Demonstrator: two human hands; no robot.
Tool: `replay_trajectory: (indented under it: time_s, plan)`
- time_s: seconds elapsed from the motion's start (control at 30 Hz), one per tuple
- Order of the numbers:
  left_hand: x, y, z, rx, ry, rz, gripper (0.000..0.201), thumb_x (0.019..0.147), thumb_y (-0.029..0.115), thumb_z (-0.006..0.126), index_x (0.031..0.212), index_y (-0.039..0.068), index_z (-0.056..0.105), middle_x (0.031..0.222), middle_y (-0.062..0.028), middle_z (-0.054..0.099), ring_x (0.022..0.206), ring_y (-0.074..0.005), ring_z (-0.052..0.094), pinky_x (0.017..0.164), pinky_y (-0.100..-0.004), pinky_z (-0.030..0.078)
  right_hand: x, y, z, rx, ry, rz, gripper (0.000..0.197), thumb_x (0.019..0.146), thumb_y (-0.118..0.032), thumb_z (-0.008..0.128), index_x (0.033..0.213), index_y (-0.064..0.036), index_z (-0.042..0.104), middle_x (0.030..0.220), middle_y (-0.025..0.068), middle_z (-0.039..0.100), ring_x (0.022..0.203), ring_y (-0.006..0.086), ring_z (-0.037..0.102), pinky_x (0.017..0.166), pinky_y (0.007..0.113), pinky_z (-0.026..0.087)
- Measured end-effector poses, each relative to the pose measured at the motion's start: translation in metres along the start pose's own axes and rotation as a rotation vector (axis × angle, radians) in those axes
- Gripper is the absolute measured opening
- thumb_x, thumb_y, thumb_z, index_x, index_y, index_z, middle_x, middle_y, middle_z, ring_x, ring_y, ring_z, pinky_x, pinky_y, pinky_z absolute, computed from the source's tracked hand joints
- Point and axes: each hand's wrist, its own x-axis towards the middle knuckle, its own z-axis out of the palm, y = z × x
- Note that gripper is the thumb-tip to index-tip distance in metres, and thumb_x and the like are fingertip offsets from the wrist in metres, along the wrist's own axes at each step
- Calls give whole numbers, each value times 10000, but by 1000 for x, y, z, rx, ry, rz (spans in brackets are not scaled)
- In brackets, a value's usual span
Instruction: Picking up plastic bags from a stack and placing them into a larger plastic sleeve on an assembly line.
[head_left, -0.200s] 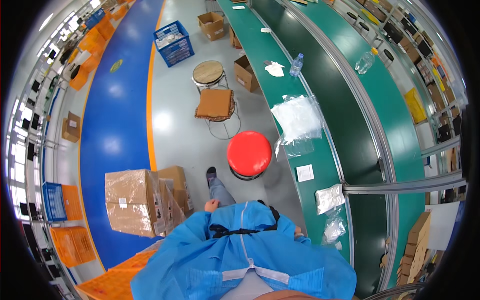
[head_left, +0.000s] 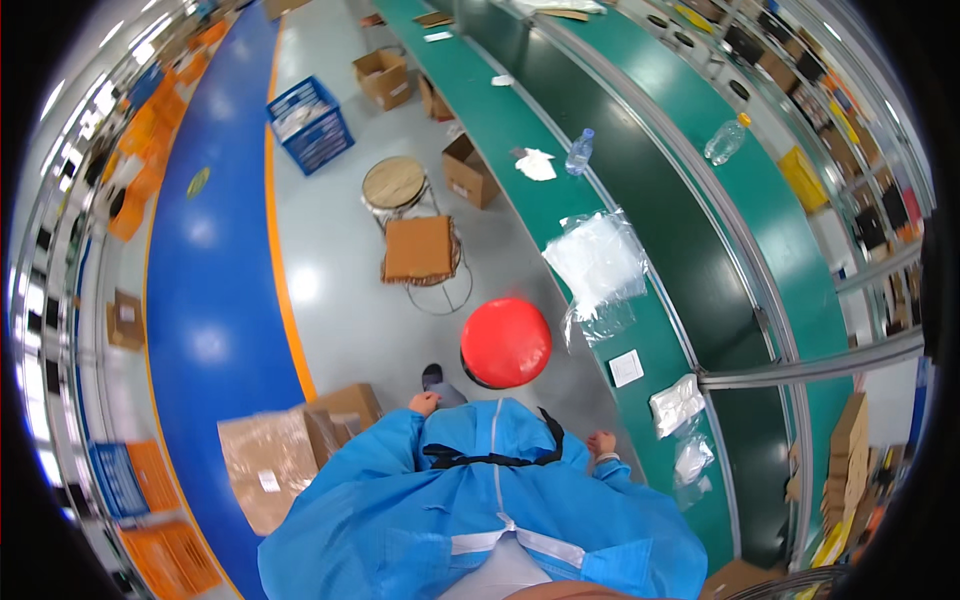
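Observation:
My left hand (head_left: 425, 403) hangs at the front of my blue jacket (head_left: 480, 440), its fingers curled and nothing showing in them. Out to the right side, my right hand (head_left: 602, 444) is loosely closed beside the green workbench (head_left: 640, 410), apart from it and with no object visible in it. Ahead of me stands a round red stool (head_left: 506, 342), touched by neither hand. A silvery plastic packet (head_left: 677, 405) and a small white card (head_left: 626, 368) lie on the bench closest to my right hand. Past them rests a stack of clear plastic bags (head_left: 598, 262).
Wrapped cardboard boxes (head_left: 265, 465) stand at my left by the blue floor lane (head_left: 205, 300). Farther ahead are a brown cushioned stool (head_left: 418, 250), a wooden-topped stool (head_left: 394, 183), an open carton (head_left: 470, 172) and a blue crate (head_left: 310, 125). A metal crossbar (head_left: 810, 367) spans the bench.
My view has shifted and turned, so the stools and boxes sit lower in it. The red stool looks nearer. My right hand has swung forward and out from my side into fuller view.

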Motion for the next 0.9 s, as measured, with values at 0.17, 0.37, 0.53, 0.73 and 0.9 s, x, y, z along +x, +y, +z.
replay_trajectory:
  time_s: [0.17,0.37,0.53,0.73,0.9]
  plan:
    - [56,54,-40,-17,-346,202,380,961,431,637,1146,133,785,1039,-94,781,1024,-258,724,940,-405,552,-73,3,189,-363,508,-623,114,935,-111,585,990,-14,562,702,145,632,569,267,677,490,400,572]
    - [123,98,-54,228,-598,235,393,959,432,648,1177,126,764,1096,-113,771,1081,-272,710,954,-406,539,-89,-60,227,-174,273,-615,433,1057,-347,552,783,-25,643,693,84,654,613,198,683,572,341,591]
    - [169,171,-27,231,-352,-26,418,967,437,622,1173,96,752,1082,-135,773,996,-329,734,883,-432,562,-68,-144,250,-175,165,-695,493,1075,-412,541,865,1,708,742,86,692,646,169,668,597,302,554]
    - [186,311,56,383,-300,705,337,991,328,606,1096,32,727,974,-179,748,891,-355,727,805,-433,569,-38,-217,245,-561,531,-1096,423,1082,-347,525,983,13,721,870,159,714,800,296,683,754,394,540]
    - [219,428,137,330,-254,1227,250,925,203,707,1116,42,704,1056,-138,686,999,-331,656,871,-432,543,-42,-226,276,-521,664,-1267,248,1010,-203,596,1090,11,695,1058,199,660,998,414,634,877,462,504]
